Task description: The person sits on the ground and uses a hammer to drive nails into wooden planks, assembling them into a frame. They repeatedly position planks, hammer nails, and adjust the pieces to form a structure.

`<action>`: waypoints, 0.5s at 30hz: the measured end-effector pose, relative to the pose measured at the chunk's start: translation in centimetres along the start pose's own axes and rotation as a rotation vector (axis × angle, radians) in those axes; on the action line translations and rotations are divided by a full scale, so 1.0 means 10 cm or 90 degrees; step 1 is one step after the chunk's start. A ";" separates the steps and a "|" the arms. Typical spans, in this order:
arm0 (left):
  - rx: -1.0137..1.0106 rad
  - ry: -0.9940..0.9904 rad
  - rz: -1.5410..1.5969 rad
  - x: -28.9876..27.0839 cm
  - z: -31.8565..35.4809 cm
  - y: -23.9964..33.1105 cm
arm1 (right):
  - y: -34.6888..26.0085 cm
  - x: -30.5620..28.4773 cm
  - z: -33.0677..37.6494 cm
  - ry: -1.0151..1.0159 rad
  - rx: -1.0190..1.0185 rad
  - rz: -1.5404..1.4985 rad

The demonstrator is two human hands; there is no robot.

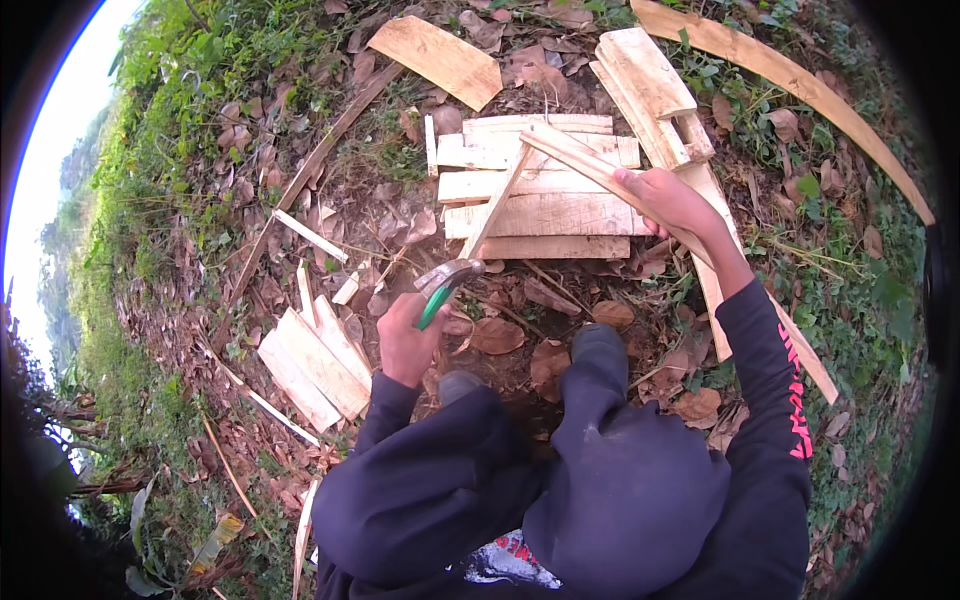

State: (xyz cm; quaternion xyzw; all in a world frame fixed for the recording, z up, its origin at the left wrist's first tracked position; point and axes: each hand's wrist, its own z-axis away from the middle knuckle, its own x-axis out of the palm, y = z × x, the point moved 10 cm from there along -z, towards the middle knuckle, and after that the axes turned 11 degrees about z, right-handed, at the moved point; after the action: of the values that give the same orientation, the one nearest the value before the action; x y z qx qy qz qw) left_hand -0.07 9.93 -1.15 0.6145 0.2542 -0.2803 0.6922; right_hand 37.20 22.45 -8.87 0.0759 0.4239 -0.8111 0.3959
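The left hand [405, 340] is closed around a green-handled hammer [447, 280]; the right hand [672, 200] grips a thin slat [575, 155] lying across the planks [545, 215]. The slat probably needs pinning flat while the hammer strikes squarely.

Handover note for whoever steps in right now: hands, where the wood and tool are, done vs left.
Left hand: gripping a green-handled hammer, head raised just short of the boards.
Right hand: holding a thin slat laid diagonally over the boards.
Boards: several flat side by side on the leafy ground, a second slat crossing them.
Done: boards laid out, slats placed across.
Left: no nails visible; fastening looks not yet done. Spare planks lie left.
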 end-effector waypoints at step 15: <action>-0.132 -0.067 0.205 -0.38 -0.58 1.28 | 0.27 -0.42 0.07 -0.057 0.023 0.027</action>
State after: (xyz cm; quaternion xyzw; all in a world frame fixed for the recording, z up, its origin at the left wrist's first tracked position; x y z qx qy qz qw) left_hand 6.18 17.08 9.91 0.5575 0.1432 -0.1701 0.7999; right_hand 42.08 23.45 -8.20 0.0554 0.3890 -0.8128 0.4301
